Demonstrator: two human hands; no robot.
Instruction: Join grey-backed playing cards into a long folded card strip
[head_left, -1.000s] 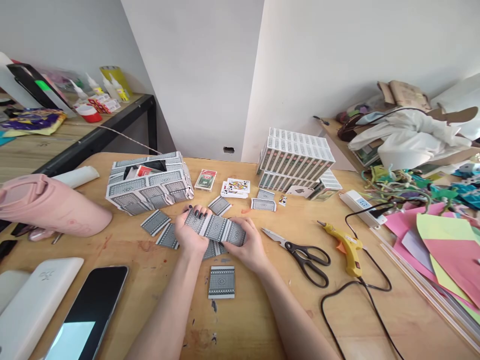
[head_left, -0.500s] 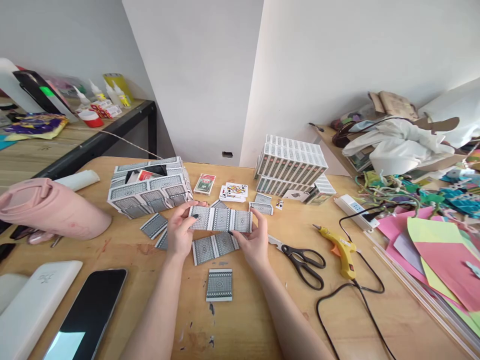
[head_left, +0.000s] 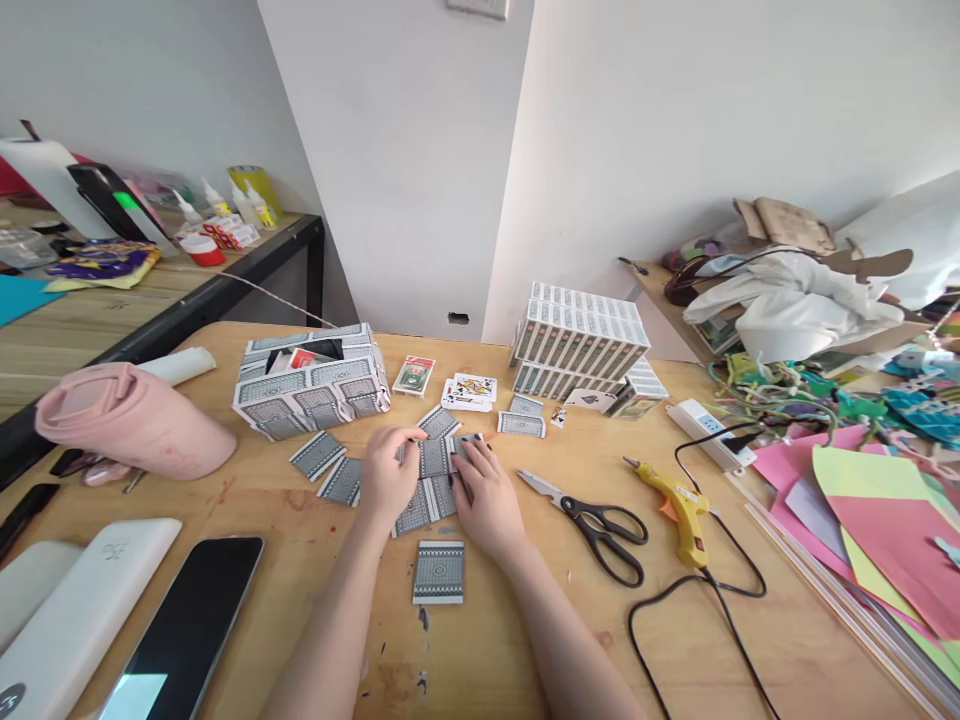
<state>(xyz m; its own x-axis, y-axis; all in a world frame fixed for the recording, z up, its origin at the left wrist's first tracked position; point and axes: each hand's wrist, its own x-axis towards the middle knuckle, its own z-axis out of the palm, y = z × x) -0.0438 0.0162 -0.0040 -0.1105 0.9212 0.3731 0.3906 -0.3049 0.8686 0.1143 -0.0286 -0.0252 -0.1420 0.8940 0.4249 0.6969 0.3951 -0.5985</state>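
A strip of patterned grey cards [head_left: 433, 458] lies low over other cards in the middle of the wooden table. My left hand [head_left: 390, 475] is closed at the strip's left end, thumb and fingers together. Flat on its right end rests my right hand [head_left: 486, 490], fingers spread a little. Beneath, a joined pair of cards [head_left: 412, 514] is partly covered by my hands. One single card [head_left: 439, 572] lies nearer to me, and two loose cards [head_left: 317, 455] are to the left. Behind them stands a box covered in cards [head_left: 311, 385].
Black scissors [head_left: 606, 530] and a yellow glue gun [head_left: 684, 510] with its cable lie at the right, near a power strip [head_left: 709, 430]. Stacked card packs [head_left: 581, 335] stand behind. A pink tumbler [head_left: 142, 425], white power bank [head_left: 97, 600] and phone [head_left: 191, 620] are at the left.
The strip, held up between both hands before, has come down onto the table. My left hand has turned palm down, and my right hand now lies over the strip's right end.
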